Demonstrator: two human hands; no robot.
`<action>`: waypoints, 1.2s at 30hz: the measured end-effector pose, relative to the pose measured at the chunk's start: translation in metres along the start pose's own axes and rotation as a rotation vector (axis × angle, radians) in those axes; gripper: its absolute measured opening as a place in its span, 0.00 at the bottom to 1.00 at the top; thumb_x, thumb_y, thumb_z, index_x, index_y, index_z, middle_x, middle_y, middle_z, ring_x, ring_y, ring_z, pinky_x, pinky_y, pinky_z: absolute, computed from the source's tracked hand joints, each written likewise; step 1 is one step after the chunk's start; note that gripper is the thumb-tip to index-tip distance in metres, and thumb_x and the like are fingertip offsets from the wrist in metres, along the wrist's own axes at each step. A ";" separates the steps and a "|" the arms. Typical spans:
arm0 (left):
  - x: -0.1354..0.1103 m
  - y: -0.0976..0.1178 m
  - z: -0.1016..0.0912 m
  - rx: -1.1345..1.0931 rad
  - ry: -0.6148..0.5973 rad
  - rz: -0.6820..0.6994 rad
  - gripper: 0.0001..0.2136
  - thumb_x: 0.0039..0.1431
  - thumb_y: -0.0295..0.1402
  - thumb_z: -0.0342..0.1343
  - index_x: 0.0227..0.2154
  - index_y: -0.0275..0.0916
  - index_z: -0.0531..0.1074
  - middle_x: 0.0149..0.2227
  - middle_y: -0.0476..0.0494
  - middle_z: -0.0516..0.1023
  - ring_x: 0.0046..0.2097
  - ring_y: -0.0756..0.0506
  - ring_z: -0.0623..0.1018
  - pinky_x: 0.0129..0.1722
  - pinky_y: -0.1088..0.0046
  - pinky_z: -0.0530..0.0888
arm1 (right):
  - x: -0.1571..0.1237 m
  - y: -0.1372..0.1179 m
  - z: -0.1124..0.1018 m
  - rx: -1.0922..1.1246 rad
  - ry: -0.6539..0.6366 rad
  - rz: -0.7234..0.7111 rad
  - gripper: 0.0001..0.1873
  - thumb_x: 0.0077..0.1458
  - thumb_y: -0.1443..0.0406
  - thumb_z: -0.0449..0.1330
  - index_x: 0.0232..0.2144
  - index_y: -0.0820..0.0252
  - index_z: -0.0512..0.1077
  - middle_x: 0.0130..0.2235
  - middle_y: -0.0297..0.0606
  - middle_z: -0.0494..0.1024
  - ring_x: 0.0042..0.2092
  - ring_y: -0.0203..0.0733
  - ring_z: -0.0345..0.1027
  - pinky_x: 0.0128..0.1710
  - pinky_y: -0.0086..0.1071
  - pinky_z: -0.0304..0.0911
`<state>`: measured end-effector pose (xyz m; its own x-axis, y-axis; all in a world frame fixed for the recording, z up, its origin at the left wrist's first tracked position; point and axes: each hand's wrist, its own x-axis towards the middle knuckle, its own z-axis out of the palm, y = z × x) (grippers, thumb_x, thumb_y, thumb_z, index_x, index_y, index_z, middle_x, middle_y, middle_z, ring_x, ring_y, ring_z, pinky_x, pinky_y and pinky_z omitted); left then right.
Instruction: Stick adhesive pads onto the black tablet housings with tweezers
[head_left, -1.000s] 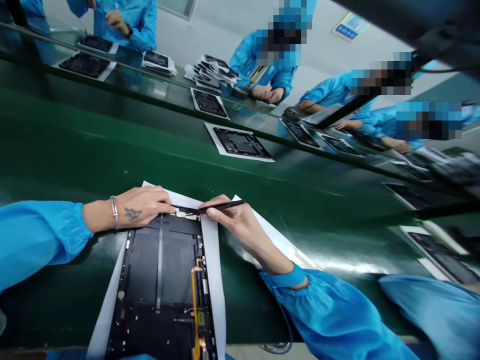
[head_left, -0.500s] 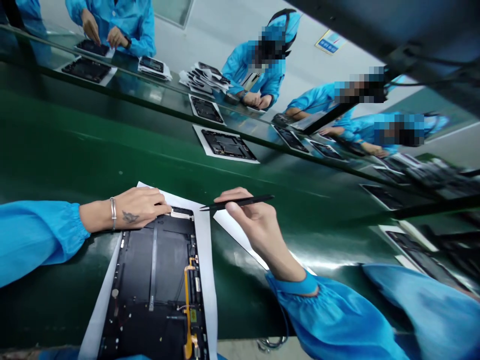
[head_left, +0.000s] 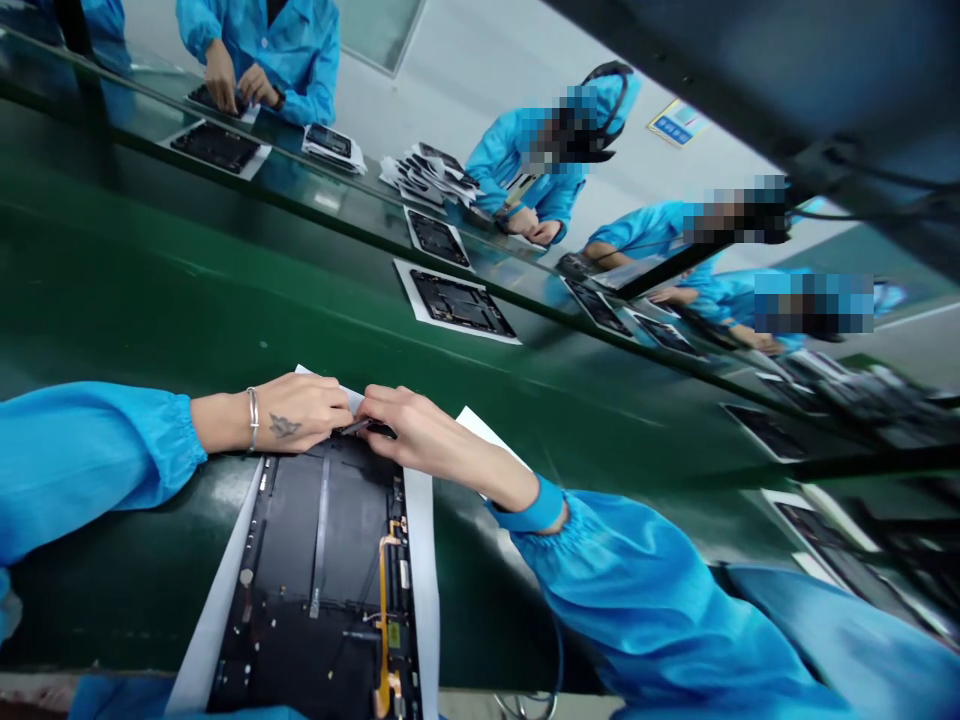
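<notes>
A black tablet housing (head_left: 289, 560) lies lengthwise before me on white paper (head_left: 426, 560), an orange flex cable (head_left: 384, 600) along its right side. My left hand (head_left: 304, 415) rests over the housing's top left edge, its fingers curled together; what they pinch, if anything, is hidden. Beside it, my right hand (head_left: 416, 430) is closed on black tweezers (head_left: 360, 426). The tweezers point left, toward the left fingertips, over the top edge of the housing. Their tips are hard to make out, and both hands cover the housing's top end.
Another tablet housing (head_left: 461, 303) on paper lies further back on the green table (head_left: 187, 290). A white sheet (head_left: 487, 435) sticks out behind my right forearm. Across the bench, several co-workers in blue handle similar parts, near a stack of housings (head_left: 427, 178). A dark beam (head_left: 750, 60) hangs upper right.
My right hand has moved left with the tweezers, from beside the housing to its top edge next to my left hand. The tweezers now point down among the fingers. The view has shifted slightly.
</notes>
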<state>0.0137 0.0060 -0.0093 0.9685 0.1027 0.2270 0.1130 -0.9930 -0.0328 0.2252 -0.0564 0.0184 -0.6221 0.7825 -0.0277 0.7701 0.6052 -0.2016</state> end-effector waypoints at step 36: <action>0.004 0.000 0.008 -0.077 0.040 -0.056 0.11 0.60 0.22 0.53 0.41 0.39 0.77 0.40 0.44 0.80 0.44 0.45 0.77 0.40 0.71 0.71 | -0.033 -0.006 0.025 0.261 0.322 0.021 0.14 0.62 0.74 0.53 0.39 0.53 0.76 0.40 0.41 0.71 0.44 0.47 0.65 0.43 0.43 0.63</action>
<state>0.0199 0.0070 -0.0161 0.9511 0.1578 0.2656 0.1483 -0.9874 0.0554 0.2376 -0.0892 -0.0035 -0.4986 0.8253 0.2650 0.6951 0.5634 -0.4466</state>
